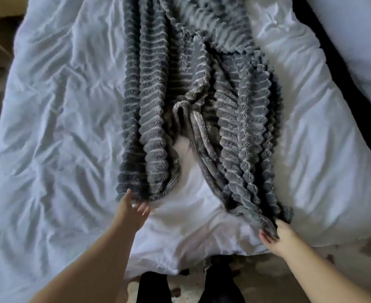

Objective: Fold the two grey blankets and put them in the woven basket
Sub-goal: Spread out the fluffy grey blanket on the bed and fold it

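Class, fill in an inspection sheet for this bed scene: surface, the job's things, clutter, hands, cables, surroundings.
Surface: white duvet, creased, covers the bed.
Job's things: grey blanket, ribbed, bunched lengthwise on the duvet; a second one cannot be told apart; basket not in view.
Clutter: nothing seen.
Hands: left hand open, thumb at the blanket's near left corner; right hand grips the near right corner.
Cables: nothing seen.
Surroundings: mottled floor at the foot of the bed; dark-clad legs standing there.
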